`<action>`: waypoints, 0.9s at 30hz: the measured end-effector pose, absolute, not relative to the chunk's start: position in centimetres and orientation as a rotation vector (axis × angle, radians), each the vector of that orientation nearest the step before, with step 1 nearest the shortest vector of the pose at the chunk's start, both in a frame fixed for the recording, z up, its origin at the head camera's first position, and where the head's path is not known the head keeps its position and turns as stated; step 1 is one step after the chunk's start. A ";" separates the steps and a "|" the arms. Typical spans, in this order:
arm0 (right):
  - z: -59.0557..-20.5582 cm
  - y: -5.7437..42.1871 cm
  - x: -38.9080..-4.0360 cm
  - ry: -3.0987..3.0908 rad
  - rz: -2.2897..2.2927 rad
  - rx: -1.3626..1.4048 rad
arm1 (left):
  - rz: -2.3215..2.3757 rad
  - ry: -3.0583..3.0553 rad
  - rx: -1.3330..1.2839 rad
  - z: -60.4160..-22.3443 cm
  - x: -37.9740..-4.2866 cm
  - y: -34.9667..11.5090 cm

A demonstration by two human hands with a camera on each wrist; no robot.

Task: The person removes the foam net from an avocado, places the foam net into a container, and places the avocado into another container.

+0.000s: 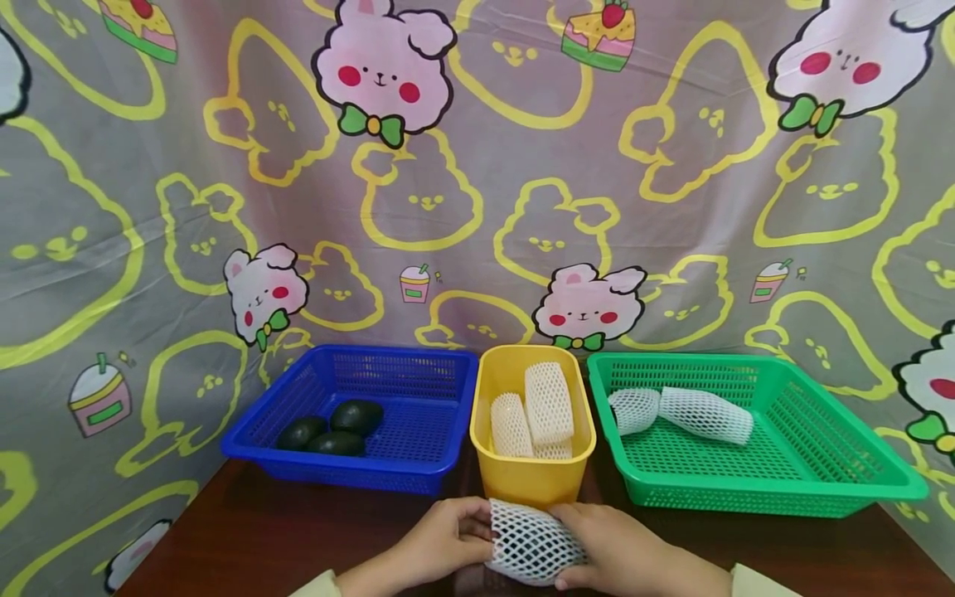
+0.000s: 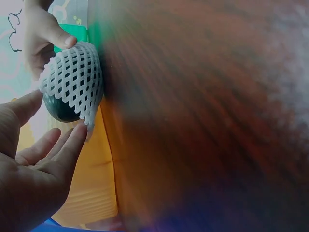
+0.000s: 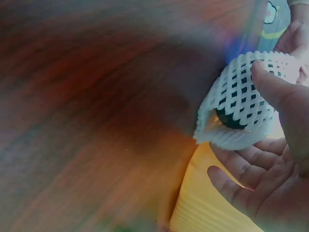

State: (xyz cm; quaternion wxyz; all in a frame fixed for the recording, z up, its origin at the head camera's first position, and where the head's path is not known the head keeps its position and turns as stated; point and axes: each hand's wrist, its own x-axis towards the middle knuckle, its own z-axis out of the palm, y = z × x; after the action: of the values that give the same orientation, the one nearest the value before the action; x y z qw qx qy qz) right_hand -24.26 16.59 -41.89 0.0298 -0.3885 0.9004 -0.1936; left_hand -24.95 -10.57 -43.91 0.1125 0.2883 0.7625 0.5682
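In front of the yellow bin, a white foam net sleeve (image 1: 531, 543) lies sideways between both hands, around a dark green avocado. The left wrist view shows the avocado (image 2: 60, 108) bulging from the net's open end; its dark skin also shows through the mesh. My left hand (image 1: 443, 539) pinches the net's left rim with thumb and fingertips. My right hand (image 1: 619, 543) grips the other end, thumb on top and fingers behind. In the right wrist view, that thumb presses the netting (image 3: 244, 92), and the net's right end hangs open past the avocado's tip (image 3: 229, 118).
A blue basket (image 1: 418, 477) at left holds three bare avocados (image 1: 358, 417). The yellow bin (image 1: 533, 481) in the middle contains several foam nets (image 1: 548, 402). Two net-wrapped pieces (image 1: 705, 414) lie in the green basket (image 1: 746, 497) at right. A patterned curtain (image 1: 477, 166) hangs behind.
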 end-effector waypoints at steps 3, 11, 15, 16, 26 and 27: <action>-42.1 16.9 -24.3 2.763 -0.597 -1.207 | 1.650 2.257 0.870 -44.0 -25.1 -10.5; -42.5 17.0 -24.5 2.730 -0.648 -1.297 | 1.667 2.165 0.894 -43.5 -25.2 -9.5; -42.6 17.2 -24.6 2.720 -0.657 -1.332 | 1.631 2.146 0.921 -43.6 -25.4 -9.0; -42.6 17.2 -24.6 2.718 -0.660 -1.348 | 1.612 2.146 0.933 -43.7 -25.5 -8.9; -42.6 17.3 -24.8 2.685 -0.680 -1.388 | 1.152 2.542 0.962 -43.6 -25.6 -8.0; -42.6 17.3 -24.8 2.686 -0.677 -1.386 | 1.139 2.546 0.958 -43.6 -25.6 -7.9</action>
State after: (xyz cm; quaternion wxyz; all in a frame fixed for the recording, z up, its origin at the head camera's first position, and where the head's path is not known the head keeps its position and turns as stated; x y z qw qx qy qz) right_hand -24.80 17.31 -42.55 0.0220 -0.4474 0.8670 -0.2184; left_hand -25.61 -7.92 -43.55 0.0961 0.3235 0.8593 0.3844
